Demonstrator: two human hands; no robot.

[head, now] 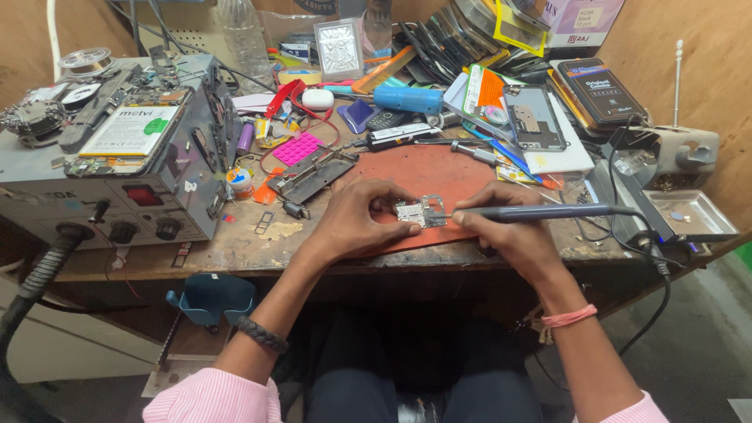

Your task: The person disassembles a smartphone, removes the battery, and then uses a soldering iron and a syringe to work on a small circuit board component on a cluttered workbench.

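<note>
Left hand (356,215) is down on the red mat (439,176), fingers curled in tight and pinching the left edge of a small circuit board (421,211), pinning it flat. Right hand (501,227) comes in from the other side, fingers wrapped pen-style round a dark soldering iron (540,212), tip right at the board's right edge. Whether the tip actually touches metal, I can't tell; it's too small to read.

The board sits near the front of the mat, close to the bench edge, squarely between the two hands. It's bare, out of any phone shell, shields and chips showing. No smoke visible, no solder wire in either hand, no tweezers lifted.

So where does the job stand? By my reading, mid-work: the board is stripped out and held, the iron is at it, but nothing looks refitted. An opened phone body (533,117) lies well back on a white sheet, apart from the board, and a metal jig (313,176) sits empty just left of the mat. Reassembly looks wholly ahead.

To the left, the grey station box (117,196) carries another gutted phone on top. The iron's cable runs off right towards a metal tray (689,215).
</note>
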